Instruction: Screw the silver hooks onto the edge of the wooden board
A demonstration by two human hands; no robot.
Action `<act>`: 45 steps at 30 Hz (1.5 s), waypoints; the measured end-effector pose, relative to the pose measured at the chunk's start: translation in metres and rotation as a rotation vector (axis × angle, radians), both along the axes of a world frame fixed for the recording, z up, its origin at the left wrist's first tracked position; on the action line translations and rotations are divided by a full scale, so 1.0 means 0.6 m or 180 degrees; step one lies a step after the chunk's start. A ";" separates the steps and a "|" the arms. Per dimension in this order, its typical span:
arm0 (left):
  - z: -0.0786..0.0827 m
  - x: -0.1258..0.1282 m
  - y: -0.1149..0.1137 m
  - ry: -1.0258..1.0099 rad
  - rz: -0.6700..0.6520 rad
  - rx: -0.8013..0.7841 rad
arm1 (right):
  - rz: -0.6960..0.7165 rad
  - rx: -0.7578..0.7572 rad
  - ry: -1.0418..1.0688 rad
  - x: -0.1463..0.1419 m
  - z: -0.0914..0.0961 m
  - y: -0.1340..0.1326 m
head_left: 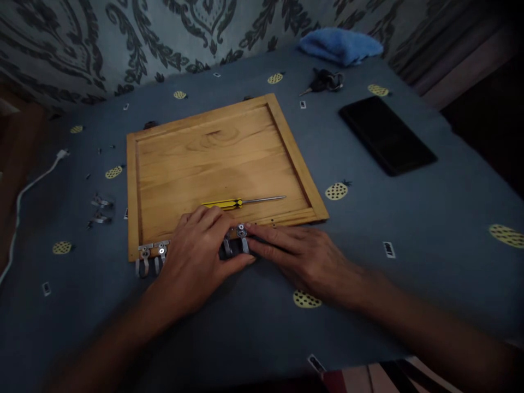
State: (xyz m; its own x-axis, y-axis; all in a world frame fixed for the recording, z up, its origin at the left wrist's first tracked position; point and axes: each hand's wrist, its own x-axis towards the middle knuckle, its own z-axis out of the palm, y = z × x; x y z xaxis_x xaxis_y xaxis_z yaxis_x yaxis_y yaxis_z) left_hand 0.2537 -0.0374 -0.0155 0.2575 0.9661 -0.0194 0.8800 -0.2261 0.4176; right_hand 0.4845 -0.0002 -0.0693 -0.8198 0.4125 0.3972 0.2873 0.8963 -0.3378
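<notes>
A framed wooden board (213, 158) lies on the cloth, with metal hooks (145, 259) fixed along its near edge. My left hand (196, 254) bends over that edge, fingers on top and thumb below, closed around a metal hook (241, 232) with a screw head showing. From the other side my right hand (307, 256) pinches at the same hook, its fingertips close together; what they grip exactly is partly hidden. Just beyond my left fingers, a yellow-handled screwdriver (229, 204) rests on the board, its shaft pointing right. Small screw holes (273, 220) dot the edge to the right.
Loose metal hooks (101, 202) and small screws (99, 151) lie left of the board, near a white cable (30, 188). To the right are a black phone or tablet (387, 134), keys (323, 81) and a blue cloth (339, 46). A patterned wall (184, 33) rises behind.
</notes>
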 end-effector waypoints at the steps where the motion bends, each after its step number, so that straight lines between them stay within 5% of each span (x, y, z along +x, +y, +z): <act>1: 0.000 0.000 0.000 0.0002 -0.0007 0.0003 | 0.0003 0.0007 -0.0012 0.000 0.001 0.000; 18: 0.008 -0.018 0.001 -0.0365 0.0060 -0.0161 | -0.0182 0.0220 -0.0562 -0.008 0.011 -0.004; 24: 0.016 -0.015 0.006 -0.0187 0.0057 -0.0444 | -0.0159 0.0298 -0.0528 -0.006 0.009 -0.002; 45: 0.011 -0.003 0.004 -0.0037 0.0064 -0.0244 | -0.0144 0.0308 -0.0265 -0.008 0.004 0.001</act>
